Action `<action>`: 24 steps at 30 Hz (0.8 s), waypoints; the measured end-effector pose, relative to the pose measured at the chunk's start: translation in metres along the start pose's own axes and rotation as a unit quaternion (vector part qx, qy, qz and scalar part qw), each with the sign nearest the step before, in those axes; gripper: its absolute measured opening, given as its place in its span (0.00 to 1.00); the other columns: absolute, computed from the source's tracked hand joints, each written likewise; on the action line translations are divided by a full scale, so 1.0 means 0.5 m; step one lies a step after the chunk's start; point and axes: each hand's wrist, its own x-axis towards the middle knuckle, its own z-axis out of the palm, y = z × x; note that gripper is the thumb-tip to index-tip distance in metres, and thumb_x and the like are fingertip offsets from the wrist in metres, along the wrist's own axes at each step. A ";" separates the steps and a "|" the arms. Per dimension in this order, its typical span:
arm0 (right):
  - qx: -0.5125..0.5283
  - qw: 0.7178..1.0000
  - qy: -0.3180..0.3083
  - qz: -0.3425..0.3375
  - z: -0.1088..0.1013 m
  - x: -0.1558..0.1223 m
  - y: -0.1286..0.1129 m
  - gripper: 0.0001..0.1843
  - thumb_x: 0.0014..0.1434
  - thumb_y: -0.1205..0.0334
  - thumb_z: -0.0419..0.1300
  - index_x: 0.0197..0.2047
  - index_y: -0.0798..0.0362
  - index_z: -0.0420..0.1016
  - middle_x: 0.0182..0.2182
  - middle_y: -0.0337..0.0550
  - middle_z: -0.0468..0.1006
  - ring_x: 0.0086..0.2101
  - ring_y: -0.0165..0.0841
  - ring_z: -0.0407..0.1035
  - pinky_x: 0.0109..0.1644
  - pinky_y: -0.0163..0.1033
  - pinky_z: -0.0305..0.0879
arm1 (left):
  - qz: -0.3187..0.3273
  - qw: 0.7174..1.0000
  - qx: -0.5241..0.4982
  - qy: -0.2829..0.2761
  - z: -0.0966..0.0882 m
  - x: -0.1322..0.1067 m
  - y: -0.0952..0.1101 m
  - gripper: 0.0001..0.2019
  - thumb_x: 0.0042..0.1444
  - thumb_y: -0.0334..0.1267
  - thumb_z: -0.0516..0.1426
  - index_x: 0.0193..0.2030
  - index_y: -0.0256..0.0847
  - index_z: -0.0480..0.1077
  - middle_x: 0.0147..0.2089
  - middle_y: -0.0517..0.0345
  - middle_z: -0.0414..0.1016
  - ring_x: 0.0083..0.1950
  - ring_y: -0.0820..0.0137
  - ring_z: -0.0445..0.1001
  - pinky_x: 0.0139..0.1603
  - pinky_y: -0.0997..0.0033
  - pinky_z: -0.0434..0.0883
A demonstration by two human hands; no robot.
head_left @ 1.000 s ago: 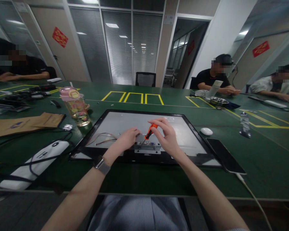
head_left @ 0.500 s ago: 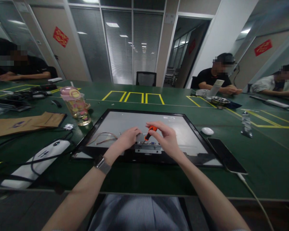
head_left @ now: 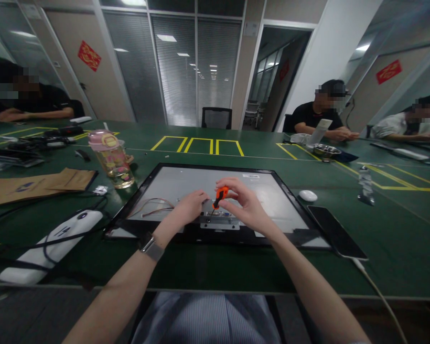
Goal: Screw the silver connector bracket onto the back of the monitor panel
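A black-framed monitor panel (head_left: 165, 184) lies face down on the green table, its grey metal back up. Near its front edge sits a small metal bracket with connectors (head_left: 220, 220). My right hand (head_left: 245, 205) is closed on a small orange-handled screwdriver (head_left: 220, 193), its tip pointing down at the bracket. My left hand (head_left: 188, 206) is curled with its fingertips pinched at the bracket's left end, beside the screwdriver tip. Thin coloured wires (head_left: 152, 205) run across the panel to the left of my left hand.
A pink-lidded bottle (head_left: 112, 160), brown paper bags (head_left: 36, 184) and a white power bank with cables (head_left: 50, 243) lie to the left. A white mouse (head_left: 308, 195) and a phone on a cable (head_left: 335, 231) lie to the right. Other people sit at the far sides.
The screwdriver has swung more upright and a little leftward in my right hand, whose fingers have shifted on the handle. My left hand has stayed at the bracket.
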 end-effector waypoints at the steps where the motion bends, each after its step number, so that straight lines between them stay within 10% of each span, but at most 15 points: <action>1: -0.014 1.000 0.018 0.002 0.002 0.000 0.004 0.16 0.57 0.62 0.62 0.50 0.46 0.71 0.49 0.45 0.71 0.44 0.35 0.71 0.45 0.42 0.74 | 0.003 1.000 -0.001 0.002 -0.001 -0.001 0.001 0.18 0.56 0.22 0.45 0.47 0.38 0.69 0.48 0.50 0.71 0.51 0.67 0.69 0.54 0.68 0.65; 17: -0.077 0.997 -0.001 -0.025 0.019 -0.008 0.021 0.21 0.61 0.68 0.54 0.57 0.45 0.65 0.49 0.47 0.73 0.47 0.37 0.72 0.49 0.46 0.75 | 0.006 1.000 -0.008 0.001 -0.003 -0.004 0.007 0.14 0.58 0.26 0.47 0.44 0.39 0.71 0.46 0.51 0.71 0.48 0.66 0.70 0.52 0.68 0.66; 24: -0.034 0.985 0.170 -0.016 0.007 -0.006 0.020 0.22 0.61 0.65 0.56 0.58 0.43 0.63 0.43 0.43 0.72 0.41 0.34 0.73 0.45 0.43 0.75 | 0.008 0.993 -0.079 0.090 -0.041 -0.014 0.010 0.14 0.58 0.29 0.50 0.48 0.39 0.70 0.47 0.52 0.72 0.46 0.68 0.71 0.50 0.69 0.67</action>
